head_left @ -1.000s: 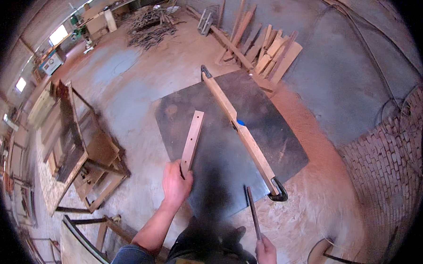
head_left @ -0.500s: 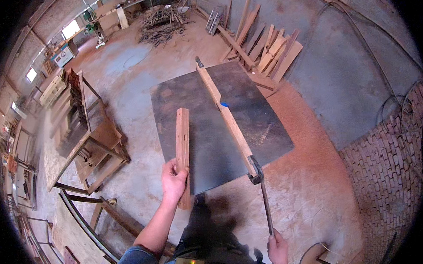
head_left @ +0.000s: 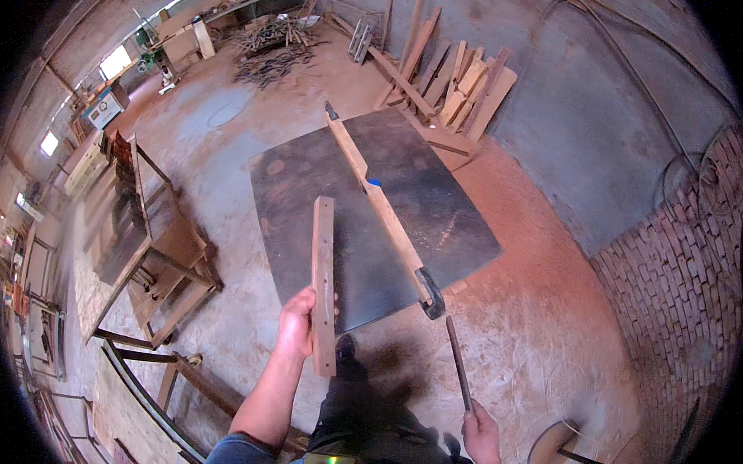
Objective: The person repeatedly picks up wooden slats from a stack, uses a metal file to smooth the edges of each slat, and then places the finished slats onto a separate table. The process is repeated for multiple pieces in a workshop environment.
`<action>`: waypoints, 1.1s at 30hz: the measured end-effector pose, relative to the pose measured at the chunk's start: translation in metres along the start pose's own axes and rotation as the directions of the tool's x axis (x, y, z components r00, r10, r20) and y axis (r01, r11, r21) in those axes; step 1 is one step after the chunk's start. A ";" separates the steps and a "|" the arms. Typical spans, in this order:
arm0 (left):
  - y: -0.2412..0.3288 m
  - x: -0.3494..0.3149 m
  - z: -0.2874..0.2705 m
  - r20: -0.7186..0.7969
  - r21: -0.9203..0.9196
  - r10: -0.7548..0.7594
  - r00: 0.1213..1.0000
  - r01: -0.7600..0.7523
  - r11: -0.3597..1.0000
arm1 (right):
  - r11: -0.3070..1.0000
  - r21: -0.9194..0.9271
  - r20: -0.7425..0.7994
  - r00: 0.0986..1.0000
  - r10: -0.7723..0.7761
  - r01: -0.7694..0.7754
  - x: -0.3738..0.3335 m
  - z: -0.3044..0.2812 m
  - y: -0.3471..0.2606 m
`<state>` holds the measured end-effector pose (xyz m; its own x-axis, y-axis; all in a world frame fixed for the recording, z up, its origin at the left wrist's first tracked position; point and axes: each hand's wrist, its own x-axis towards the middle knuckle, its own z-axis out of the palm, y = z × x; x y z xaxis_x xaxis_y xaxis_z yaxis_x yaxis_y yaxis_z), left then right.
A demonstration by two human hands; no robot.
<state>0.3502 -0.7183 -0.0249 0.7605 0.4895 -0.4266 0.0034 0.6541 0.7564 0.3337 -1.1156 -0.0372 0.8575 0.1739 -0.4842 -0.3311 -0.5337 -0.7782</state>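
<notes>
My left hand [head_left: 299, 318] is wrapped round the lower part of a squared wooden bar [head_left: 323, 263] with small holes along it. The bar is held lengthwise over the near left edge of a dark tabletop [head_left: 295, 183]. In my right hand [head_left: 480, 433] is a slim dark rod [head_left: 457, 360], gripped at its lower end. Its upper tip is just apart from a black clamp [head_left: 431, 294] at the near end of a long wooden fence [head_left: 393, 220]. The fence lies across the tabletop and has a notch with a small blue piece [head_left: 374, 182]. Another dark clamp [head_left: 332, 111] sits at its far end.
Planks and offcuts [head_left: 477, 87] lean on the wall beyond the tabletop. A wooden bench [head_left: 151, 255] stands to the left. At the lower right is a round disc [head_left: 551, 447] on a dark bar. Scrap wood [head_left: 271, 53] is heaped at the back.
The rod's tip has come away from the near clamp. The wooden bar has turned in my left hand, so its holed face shows more. The view has shifted slightly.
</notes>
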 end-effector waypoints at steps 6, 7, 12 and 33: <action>-0.005 0.014 -0.003 -0.030 -0.030 -0.073 0.997 0.072 0.997 | 0.994 0.051 0.032 0.995 0.092 -0.094 -0.001 0.002 -0.008; -0.006 0.015 -0.002 -0.053 -0.022 -0.080 0.995 0.079 0.997 | 0.995 0.038 0.032 0.996 0.087 -0.088 -0.001 0.003 -0.006; -0.014 0.022 0.000 -0.107 -0.022 -0.100 0.989 0.098 0.995 | 0.996 -0.022 0.028 0.995 0.091 -0.090 -0.004 0.006 -0.011; -0.088 0.148 0.075 0.112 0.989 0.089 0.990 -0.120 0.087 | 0.973 -0.179 0.058 0.985 0.160 -0.147 -0.028 -0.013 -0.026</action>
<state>0.5111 -0.7467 -0.1176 0.8256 0.4784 -0.2991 0.5514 -0.5719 0.6073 0.3231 -1.1176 0.0016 0.7694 0.1338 -0.6246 -0.3777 -0.6932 -0.6139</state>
